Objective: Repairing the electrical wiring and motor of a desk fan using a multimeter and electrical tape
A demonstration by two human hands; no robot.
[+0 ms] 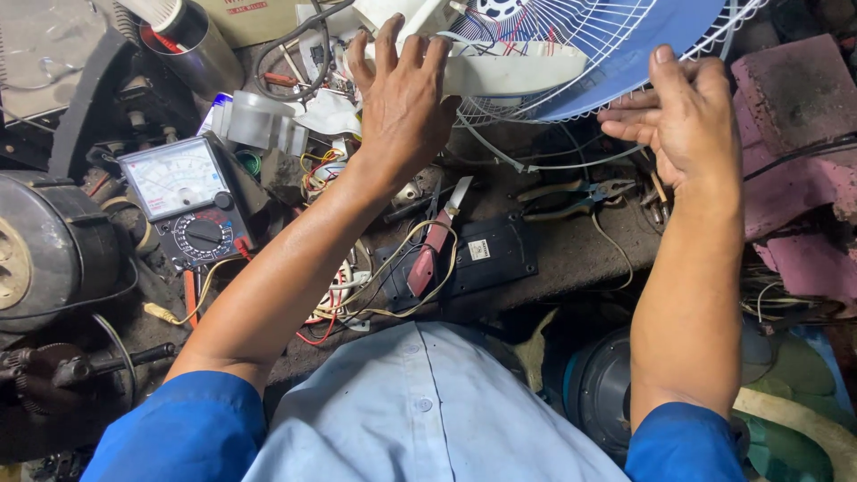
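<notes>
A fan with a blue blade (625, 54) and a white wire guard (553, 107) lies at the top of the bench, its white body (518, 76) pointing left. My left hand (402, 98) rests on the white body with fingers spread over it. My right hand (683, 120) is held flat against the rim of the wire guard at the right, fingers together and pointing left. Neither hand closes around anything.
An analog multimeter (183, 201) stands at the left beside a dark motor (49, 250). A red-handled knife (433, 245), a black box (486, 259), pliers (576, 196) and tangled wires (348, 286) lie on the bench. Pink bricks (794, 134) sit at the right.
</notes>
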